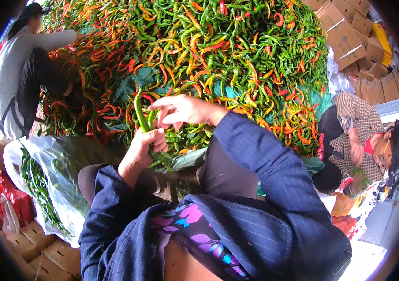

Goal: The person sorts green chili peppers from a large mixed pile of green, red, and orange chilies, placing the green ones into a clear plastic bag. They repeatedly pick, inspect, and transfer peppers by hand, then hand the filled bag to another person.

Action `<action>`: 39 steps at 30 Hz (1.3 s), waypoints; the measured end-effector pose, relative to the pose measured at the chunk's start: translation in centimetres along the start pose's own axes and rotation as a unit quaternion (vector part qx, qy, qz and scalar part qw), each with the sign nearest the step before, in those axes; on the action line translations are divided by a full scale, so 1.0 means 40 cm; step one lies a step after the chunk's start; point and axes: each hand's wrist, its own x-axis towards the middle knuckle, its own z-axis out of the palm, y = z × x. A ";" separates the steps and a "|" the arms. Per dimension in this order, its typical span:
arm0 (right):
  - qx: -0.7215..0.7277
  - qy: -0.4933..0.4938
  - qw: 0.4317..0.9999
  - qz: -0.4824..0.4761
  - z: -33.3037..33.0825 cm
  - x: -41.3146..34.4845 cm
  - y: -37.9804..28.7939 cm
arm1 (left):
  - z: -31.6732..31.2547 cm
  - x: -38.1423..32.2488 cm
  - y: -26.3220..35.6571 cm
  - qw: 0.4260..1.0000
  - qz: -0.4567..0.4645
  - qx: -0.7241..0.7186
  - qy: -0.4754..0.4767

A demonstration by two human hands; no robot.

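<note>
My left hand (pixel 148 145) is closed round a small bunch of long green chili peppers (pixel 140 110), whose tips stick up above the fist and whose other ends hang below it. Just to the right, my right hand (pixel 181 110) is raised with its fingers bent and partly spread near the tops of the held peppers. It is slightly blurred, and whether its fingertips touch a pepper I cannot tell. Beyond both hands spreads a large heap of green, orange and red chili peppers (pixel 234 52), lying on green sheeting (pixel 225 89) that shows through in places.
At left stands a clear plastic bag (pixel 58 175) of green peppers, above cardboard boxes (pixel 58 256). A person in grey (pixel 16 77) sits at the heap's left; another in a checked top (pixel 354 140) sits at right. Stacked cartons (pixel 343 42) rise at the upper right.
</note>
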 end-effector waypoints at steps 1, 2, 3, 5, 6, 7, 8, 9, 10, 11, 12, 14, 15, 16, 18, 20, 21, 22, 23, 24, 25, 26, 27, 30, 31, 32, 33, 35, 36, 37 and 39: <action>0.032 -0.002 0.999 0.019 -0.059 -0.016 0.011 | -0.003 0.003 0.003 1.000 -0.001 -0.009 -0.008; -0.006 0.061 0.994 0.086 -0.123 -0.038 0.032 | -0.006 0.006 0.009 1.000 -0.001 -0.017 0.000; -0.014 0.086 0.993 0.082 -0.191 -0.063 0.062 | -0.011 0.009 0.015 0.999 0.004 -0.033 -0.010; -0.031 0.199 0.970 0.137 -0.330 -0.129 0.147 | -0.021 0.010 0.027 0.997 0.005 -0.074 0.029; 0.008 0.262 0.951 0.164 -0.399 -0.180 0.192 | -0.026 0.012 0.033 0.996 -0.002 -0.068 0.056; 0.045 0.337 0.918 0.204 -0.459 -0.234 0.241 | -0.029 0.014 0.038 0.995 -0.002 -0.078 0.067; 0.081 0.411 0.887 0.192 -0.504 -0.282 0.295 | -0.031 0.014 0.040 0.993 -0.004 -0.090 0.079; 0.110 0.505 0.832 0.201 -0.544 -0.323 0.345 | -0.032 0.017 0.043 0.991 -0.013 -0.075 0.114; 0.093 0.525 0.820 0.206 -0.577 -0.359 0.391 | -0.033 0.018 0.045 0.990 -0.018 -0.071 0.119; 0.058 0.573 0.778 0.251 -0.602 -0.384 0.432 | -0.034 0.021 0.047 0.990 -0.021 -0.073 0.118; 0.044 0.582 0.766 0.268 -0.623 -0.398 0.467 | -0.035 0.024 0.049 0.990 -0.025 -0.072 0.117; 0.108 0.596 0.775 0.181 -0.654 -0.398 0.521 | -0.036 0.031 0.050 0.985 -0.041 -0.072 0.150; 0.129 0.602 0.774 0.149 -0.662 -0.390 0.542 | -0.037 0.035 0.048 0.986 -0.039 -0.075 0.146; 0.128 0.598 0.780 0.134 -0.678 -0.375 0.557 | -0.039 0.042 0.048 0.986 -0.047 -0.069 0.144; 0.170 0.578 0.791 0.107 -0.708 -0.347 0.584 | -0.043 0.053 0.043 0.985 -0.060 -0.052 0.155; 0.179 0.525 0.824 0.117 -0.744 -0.322 0.609 | -0.046 0.064 0.038 0.984 -0.064 -0.046 0.159; 0.210 0.522 0.823 0.084 -0.750 -0.313 0.628 | -0.047 0.069 0.036 0.984 -0.064 -0.046 0.160; 0.237 0.498 0.831 0.063 -0.763 -0.307 0.643 | -0.047 0.073 0.034 0.984 -0.064 -0.047 0.161; 0.266 0.459 0.847 0.030 -0.772 -0.302 0.659 | -0.047 0.077 0.033 0.985 -0.061 -0.052 0.154; 0.196 0.476 0.856 0.052 -0.774 -0.298 0.677 | -0.047 0.081 0.032 0.982 -0.068 -0.042 0.170; 0.117 0.492 0.860 0.066 -0.770 -0.295 0.694 | -0.045 0.084 0.032 0.981 -0.071 -0.037 0.178; 0.172 0.459 0.870 0.048 -0.767 -0.295 0.705 | -0.044 0.088 0.031 0.982 -0.072 -0.039 0.173; 0.055 0.577 0.807 0.118 -0.743 -0.280 0.726 | -0.043 0.092 0.031 0.979 -0.075 -0.026 0.188; -0.384 0.475 0.756 0.234 -0.698 -0.282 0.733 | -0.037 0.104 0.028 0.979 -0.075 -0.016 0.190; -0.367 0.466 0.775 0.218 -0.680 -0.286 0.728 | -0.035 0.107 0.027 0.979 -0.074 -0.018 0.189; -0.370 0.464 0.771 0.231 -0.668 -0.280 0.719 | -0.032 0.109 0.026 0.982 -0.069 -0.024 0.176; -0.369 0.462 0.763 0.260 -0.658 -0.274 0.708 | -0.029 0.111 0.025 0.978 -0.076 -0.021 0.191; -0.454 0.442 0.724 0.273 -0.640 -0.262 0.680 | -0.025 0.113 0.022 0.977 -0.077 -0.027 0.195; -0.487 0.440 0.702 0.277 -0.633 -0.254 0.666 | -0.022 0.113 0.020 0.976 -0.079 -0.016 0.204; -0.519 0.437 0.681 0.274 -0.625 -0.246 0.655 | -0.020 0.113 0.018 0.975 -0.077 -0.011 0.206; -0.557 0.403 0.653 0.318 -0.614 -0.233 0.636 | -0.017 0.114 0.015 0.974 -0.075 -0.005 0.215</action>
